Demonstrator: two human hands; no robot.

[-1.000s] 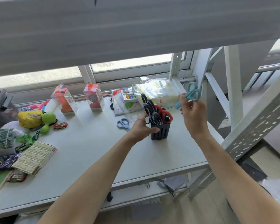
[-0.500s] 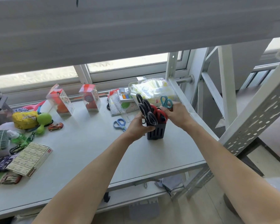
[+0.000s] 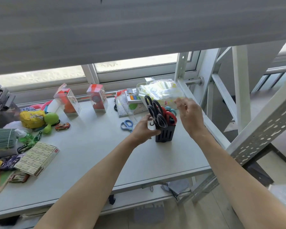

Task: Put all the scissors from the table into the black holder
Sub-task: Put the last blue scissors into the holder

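The black holder [image 3: 165, 134] stands on the white table [image 3: 96, 156] near its right end. Black-handled scissors [image 3: 153, 109], red-handled scissors [image 3: 169, 116] and teal scissors [image 3: 170, 110] stick up out of it. My left hand [image 3: 143, 129] grips the holder's left side. My right hand [image 3: 189, 114] hovers just right of the holder, fingers apart and holding nothing. A pair of blue scissors [image 3: 127, 125] lies flat on the table left of the holder.
Clear toy boxes [image 3: 68, 103], a plastic bin of packets [image 3: 160, 91], a ruler and stationery sit at the back. Toys, small cars and a flat carton [image 3: 37, 157] crowd the left. A white metal frame [image 3: 205, 123] borders the table's right edge.
My right hand lowered the teal scissors into the holder, let go and lifted away to the right. My left hand stayed on the holder.
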